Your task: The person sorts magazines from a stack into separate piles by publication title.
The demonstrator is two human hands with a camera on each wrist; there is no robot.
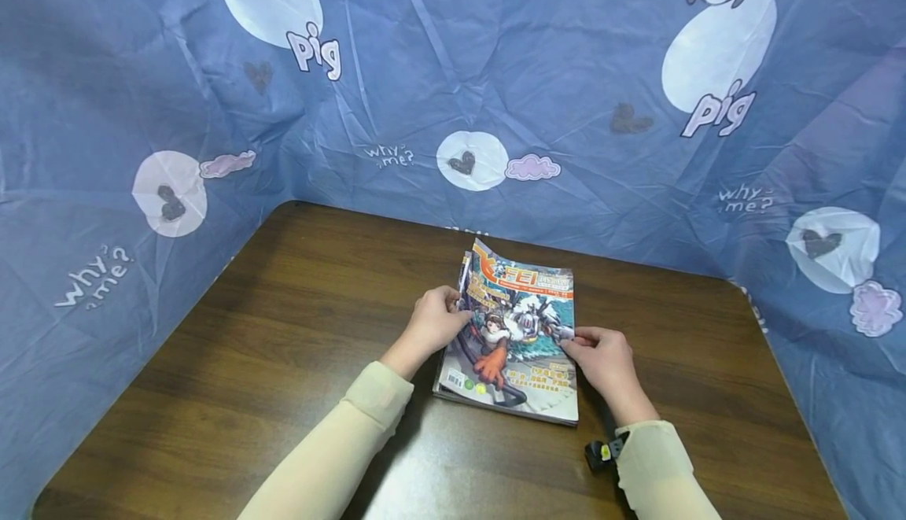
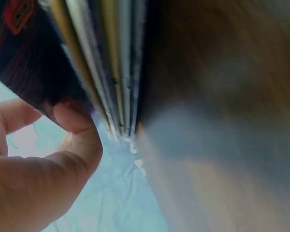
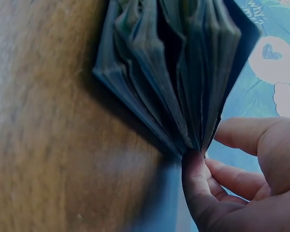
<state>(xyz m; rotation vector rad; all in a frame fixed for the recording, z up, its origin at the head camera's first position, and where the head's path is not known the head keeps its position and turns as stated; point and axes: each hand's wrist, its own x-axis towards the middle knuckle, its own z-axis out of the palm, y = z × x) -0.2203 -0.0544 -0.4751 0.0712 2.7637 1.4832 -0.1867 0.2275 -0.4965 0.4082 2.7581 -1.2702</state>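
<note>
A stack of magazines (image 1: 524, 370) lies on the brown wooden table, its top one with a colourful cartoon cover and the letters "FEI". My left hand (image 1: 435, 319) pinches the left edge of the top magazine. In the left wrist view, a dark cover (image 2: 34, 63) stands away from the spines (image 2: 118, 72) below it, with the left thumb and fingers (image 2: 79, 140) at its edge. On the opposite side, my right hand (image 1: 605, 359) grips the stack's right edge. Up close in the right wrist view, the page edges (image 3: 159, 63) fan out above the right fingertips (image 3: 193, 166).
The wooden table (image 1: 283, 331) extends to both sides of the stack. A blue cloth (image 1: 396, 71) printed with pigs, hearts and words hangs behind and along both sides. A small black camera (image 1: 600, 455) is strapped at the right wrist.
</note>
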